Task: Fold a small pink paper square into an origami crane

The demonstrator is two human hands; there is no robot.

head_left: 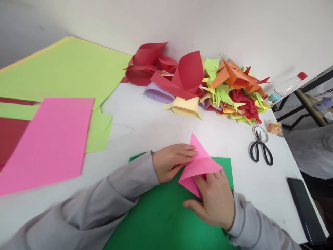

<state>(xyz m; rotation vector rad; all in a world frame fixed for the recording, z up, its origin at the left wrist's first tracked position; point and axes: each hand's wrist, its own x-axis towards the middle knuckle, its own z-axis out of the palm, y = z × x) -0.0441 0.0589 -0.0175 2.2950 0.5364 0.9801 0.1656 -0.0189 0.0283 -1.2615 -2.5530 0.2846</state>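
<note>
A piece of pink paper [199,160], partly folded with a point at the top, lies over a green sheet [166,215]. My left hand [173,161] rests its outstretched fingers on the paper's upper left part, pressing it down. From the lower right, my right hand [214,198] reaches under the raised lower flap; its fingers are partly hidden by the paper and its thumb is spread away to the left, above the green sheet.
Large pink sheets [57,139] and lime sheets [78,73] lie left. Folded red paper [188,74] and a colourful paper pile [234,90] line the wall. At right are scissors [260,147], a bottle [286,86], a wrapped snack [274,128], a phone [305,210] and a person's sleeve [309,149].
</note>
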